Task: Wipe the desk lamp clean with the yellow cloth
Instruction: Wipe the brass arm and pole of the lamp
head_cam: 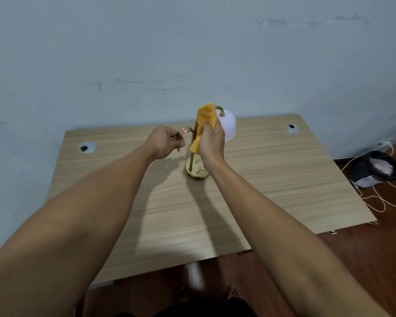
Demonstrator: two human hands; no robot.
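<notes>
We have the lamp (198, 156) standing upright near the middle of the worktop (272, 179), its long axis running straight up from the round brass base (198, 171) to the curved neck and the white shade (229, 126), which hangs on the right side. Our right hand (212, 143) is closed around the yellow cloth (206, 117) and presses it against the upper part of the stem, just left of the shade. Our left hand (164, 143) is closed on the curved brass side arm (186, 132) that branches off to the left, and we judge it is steadying the lamp.

The cloth sits high on the stem, so the travel that matters runs along that vertical line: up over the neck to the shade, or down to the base, where red marks (199, 168) show. The right hand is the nearer one to both. The shade itself stands close on the right and could be knocked.

Two cable holes (87, 147) sit in the worktop, well apart from the lamp. A bag (375, 168) and cords lie on the floor to the right.
</notes>
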